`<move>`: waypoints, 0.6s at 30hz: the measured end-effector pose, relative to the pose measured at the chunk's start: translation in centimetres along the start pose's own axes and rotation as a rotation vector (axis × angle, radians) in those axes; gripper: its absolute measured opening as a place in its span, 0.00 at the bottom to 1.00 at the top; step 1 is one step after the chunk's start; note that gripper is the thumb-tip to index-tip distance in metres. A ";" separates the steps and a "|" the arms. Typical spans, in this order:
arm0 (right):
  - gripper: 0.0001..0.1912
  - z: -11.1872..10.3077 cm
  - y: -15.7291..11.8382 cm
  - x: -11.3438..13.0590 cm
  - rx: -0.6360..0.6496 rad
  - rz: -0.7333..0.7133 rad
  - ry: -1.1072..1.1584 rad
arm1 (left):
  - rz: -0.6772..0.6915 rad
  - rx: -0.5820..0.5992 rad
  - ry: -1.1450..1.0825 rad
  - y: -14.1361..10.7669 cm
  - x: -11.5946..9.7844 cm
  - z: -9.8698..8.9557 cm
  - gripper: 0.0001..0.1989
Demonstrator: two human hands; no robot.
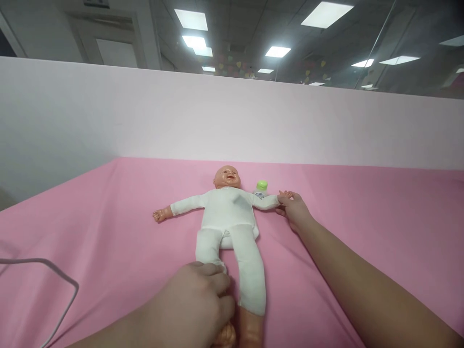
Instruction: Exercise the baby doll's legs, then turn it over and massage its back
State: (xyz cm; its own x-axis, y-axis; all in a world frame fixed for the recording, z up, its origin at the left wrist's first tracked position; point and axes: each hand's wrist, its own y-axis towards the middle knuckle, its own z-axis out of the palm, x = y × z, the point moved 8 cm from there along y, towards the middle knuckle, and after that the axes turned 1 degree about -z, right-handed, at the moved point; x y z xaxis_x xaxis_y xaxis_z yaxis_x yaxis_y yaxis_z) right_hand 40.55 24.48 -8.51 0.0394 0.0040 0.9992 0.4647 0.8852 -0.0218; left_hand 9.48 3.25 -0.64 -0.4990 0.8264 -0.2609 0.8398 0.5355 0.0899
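Observation:
A baby doll (229, 208) with a white cloth body lies on its back on a pink sheet (126, 270), head away from me, arms stretched out sideways. At the near end, my left hand (197, 299) is closed round the doll's lower leg on the left; the foot shows just below my fingers. My right hand (295, 211) pinches the doll's hand at the end of its arm on the right. Behind that arm stands a small bottle (261, 189) with a green cap, its lower part hidden by the doll's sleeve.
A grey cable (54, 266) bends over the sheet at the left. Beyond the sheet's far edge rises a white partition (224, 118). Above it are a door (116, 48), a glass pane and lit ceiling panels (190, 20).

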 end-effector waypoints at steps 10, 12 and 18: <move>0.25 -0.2 0.1 0.0 -0.007 0.003 0.012 | -0.028 0.023 0.004 0.3 0.6 0.3 0.12; 0.25 -0.1 -0.1 0.1 -0.010 0.004 0.020 | 0.002 -0.004 -0.014 0.3 0.4 0.2 0.12; 0.28 0.0 -0.3 0.4 -0.011 -0.022 -0.016 | 0.050 -0.229 -0.090 -0.2 0.2 -1.5 0.08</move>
State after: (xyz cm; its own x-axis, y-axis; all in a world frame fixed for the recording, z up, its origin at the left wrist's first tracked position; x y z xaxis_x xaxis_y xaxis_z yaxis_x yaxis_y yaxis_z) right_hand 40.46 24.20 -8.16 0.0148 -0.0081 0.9999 0.4750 0.8800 0.0001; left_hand 8.91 3.63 0.72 -0.4284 0.8396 -0.3340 0.7875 0.5281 0.3176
